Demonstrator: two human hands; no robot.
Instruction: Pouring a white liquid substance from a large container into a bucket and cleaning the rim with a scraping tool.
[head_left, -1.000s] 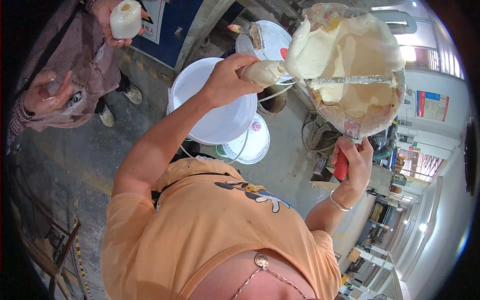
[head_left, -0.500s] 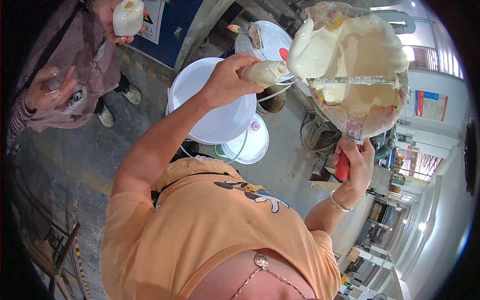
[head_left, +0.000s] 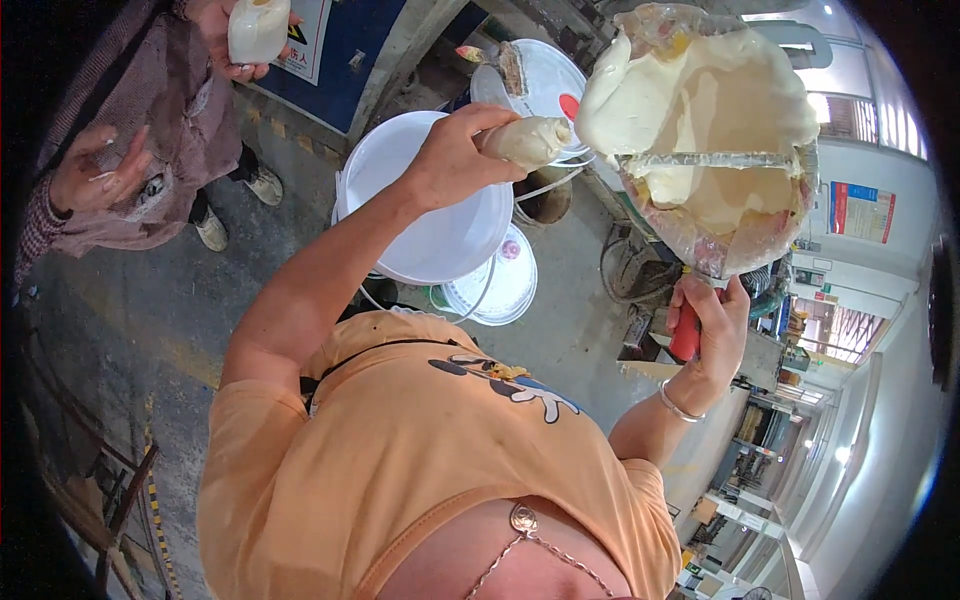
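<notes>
In my left hand (head_left: 455,155), above the white bucket (head_left: 375,180), is a small cream-coloured, bottle-shaped piece (head_left: 528,142). Its far end looks smeared with paste, and my fingers wrap its near end. My right hand (head_left: 712,318) is closed around a red handle (head_left: 686,332) at the lower rim of a wide, plastic-wrapped pan (head_left: 735,255). Thick cream paste (head_left: 740,105) fills the pan and bulges over its left rim. A bar (head_left: 715,160) crosses the pan, coated in paste. The paste-smeared tip of the piece points toward the pan, apart from it.
A co-worker's hand (head_left: 245,70) at the upper left holds a similar pale piece (head_left: 258,30); their other hand (head_left: 100,175) is spread. Behind the bucket is a white lidded pail (head_left: 545,75) with a brush (head_left: 512,70) on top. Another white lid (head_left: 500,295) lies below the bucket.
The co-worker's pale piece has tilted and shifted slightly. My two hands and the pan have barely moved.
</notes>
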